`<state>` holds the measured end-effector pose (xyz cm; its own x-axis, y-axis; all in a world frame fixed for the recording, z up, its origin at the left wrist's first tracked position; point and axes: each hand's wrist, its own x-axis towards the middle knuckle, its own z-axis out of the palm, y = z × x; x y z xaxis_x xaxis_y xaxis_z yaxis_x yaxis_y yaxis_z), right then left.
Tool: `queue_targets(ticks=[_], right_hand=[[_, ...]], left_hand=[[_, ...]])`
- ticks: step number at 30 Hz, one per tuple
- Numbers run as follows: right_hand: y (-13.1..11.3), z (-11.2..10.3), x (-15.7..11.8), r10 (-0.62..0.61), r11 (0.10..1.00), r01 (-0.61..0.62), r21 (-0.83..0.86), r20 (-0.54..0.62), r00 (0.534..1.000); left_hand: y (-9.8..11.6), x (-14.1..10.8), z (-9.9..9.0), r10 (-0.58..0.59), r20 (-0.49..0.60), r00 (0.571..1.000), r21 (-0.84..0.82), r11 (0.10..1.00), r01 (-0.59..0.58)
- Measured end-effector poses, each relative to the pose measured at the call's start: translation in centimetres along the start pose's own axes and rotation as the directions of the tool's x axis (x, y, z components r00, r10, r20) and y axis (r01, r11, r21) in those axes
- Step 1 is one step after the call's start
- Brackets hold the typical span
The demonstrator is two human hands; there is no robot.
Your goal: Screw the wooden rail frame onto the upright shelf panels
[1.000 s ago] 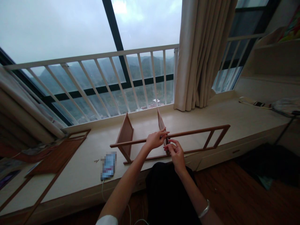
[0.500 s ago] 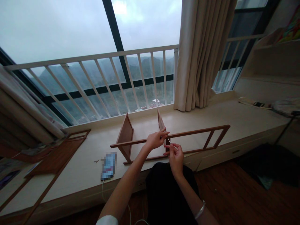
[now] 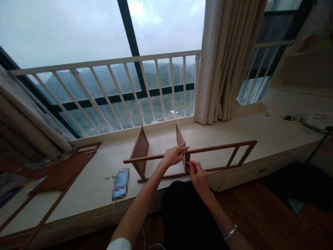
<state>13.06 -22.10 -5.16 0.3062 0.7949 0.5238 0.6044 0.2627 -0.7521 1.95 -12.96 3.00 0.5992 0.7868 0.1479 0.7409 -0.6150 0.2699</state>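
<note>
A brown wooden frame (image 3: 221, 149) lies along the pale window ledge, with two upright boards attached, one at its left end (image 3: 140, 144) and one near its middle (image 3: 179, 134). My left hand (image 3: 174, 154) is closed on the frame's upper rail beside the middle board. Just below and right of it is my right hand (image 3: 199, 175), its thumb and fingers pinched together near the crosspiece under that board. What the right fingers hold is too small to make out.
A phone (image 3: 121, 184) with a cable lies left of the frame, small pieces beside it. Another brown wooden panel (image 3: 62, 172) rests farther left. Curtains (image 3: 226, 62) and a white railing (image 3: 109, 62) stand behind. A strap (image 3: 283, 117) lies far right.
My right hand has shifted slightly right and turned, and the thin pale rod that showed at its fingertips is hardly visible now. My left hand stays on the rail.
</note>
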Motion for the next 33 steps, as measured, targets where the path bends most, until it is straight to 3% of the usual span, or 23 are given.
queue_targets(ticks=[6, 17, 26, 33], right_hand=[[0.3, -0.6, 1.0, -0.089, 0.995, 0.089, -0.042, 0.001, 0.996], [0.1, -0.2, 0.4, -0.029, 0.991, 0.035, 0.129, -0.049, 0.998], [0.2, 0.1, 0.6, 0.051, 0.986, -0.044, 0.159, -0.036, 0.998], [0.2, 0.4, 0.8, 0.044, 0.985, -0.037, 0.167, -0.035, 0.998]], left_hand=[[0.5, -0.2, -0.4, -0.053, 0.025, 0.998, -0.006, 0.999, 0.053], [0.4, -0.1, -0.2, -0.023, 0.004, 1.0, -0.009, 1.0, 0.023], [0.5, -0.1, -0.2, -0.048, 0.012, 0.999, -0.012, 0.999, 0.048], [0.4, -0.1, -0.2, -0.049, 0.019, 0.999, 0.003, 0.999, 0.049]])
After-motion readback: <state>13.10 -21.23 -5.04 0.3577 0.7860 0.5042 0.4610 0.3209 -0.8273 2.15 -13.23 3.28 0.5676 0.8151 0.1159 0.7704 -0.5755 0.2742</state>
